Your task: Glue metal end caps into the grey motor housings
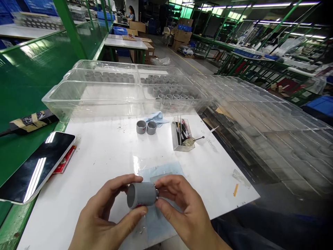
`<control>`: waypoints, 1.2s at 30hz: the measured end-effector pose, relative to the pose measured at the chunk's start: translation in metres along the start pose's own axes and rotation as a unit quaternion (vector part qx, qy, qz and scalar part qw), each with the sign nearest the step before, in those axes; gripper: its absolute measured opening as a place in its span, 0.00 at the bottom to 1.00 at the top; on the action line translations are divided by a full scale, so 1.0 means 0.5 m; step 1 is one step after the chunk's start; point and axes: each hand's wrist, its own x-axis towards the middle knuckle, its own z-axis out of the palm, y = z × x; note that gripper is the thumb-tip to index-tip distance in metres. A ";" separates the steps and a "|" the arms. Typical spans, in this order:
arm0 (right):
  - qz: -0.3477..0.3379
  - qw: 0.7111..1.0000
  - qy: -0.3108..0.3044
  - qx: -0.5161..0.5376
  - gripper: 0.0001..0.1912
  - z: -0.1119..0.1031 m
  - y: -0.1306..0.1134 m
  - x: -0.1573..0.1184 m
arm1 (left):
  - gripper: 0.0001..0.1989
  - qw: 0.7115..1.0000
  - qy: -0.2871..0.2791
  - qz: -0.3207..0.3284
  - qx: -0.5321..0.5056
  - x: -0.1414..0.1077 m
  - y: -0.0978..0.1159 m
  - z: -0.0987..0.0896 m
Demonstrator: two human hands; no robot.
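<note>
A grey cylinder (144, 194) lies sideways in the air above the white table, its open end facing left. My left hand (109, 211) grips it near that open end between thumb and fingers. At its right end, my right hand (182, 205) pinches small metal parts with thumb and fingertips. A light blue cloth (166, 224) is spread under the hands. Farther back, two grey rings (141, 127) stand side by side, touching or nearly so, in front of a crumpled blue cloth (158, 118).
Clear plastic trays (104, 92) with rows of grey cylinders stand at the back. A clear box (183, 147) holds tools. At the left are a phone (36, 166) and a taped tool (32, 121). Stacked trays (267, 128) fill the right. A person (131, 14) is far behind.
</note>
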 end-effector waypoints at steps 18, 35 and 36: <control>-0.169 0.926 0.028 -0.336 0.20 -0.055 0.011 0.017 | 0.26 0.977 -0.106 0.141 0.119 0.006 -0.047 0.024; -0.092 0.862 0.240 -0.437 0.14 -0.209 -0.100 0.170 | 0.14 0.990 -0.128 -0.012 0.065 0.006 -0.044 0.021; -0.098 0.861 0.235 -0.440 0.13 -0.208 -0.105 0.166 | 0.15 0.989 -0.131 -0.010 0.065 0.006 -0.044 0.020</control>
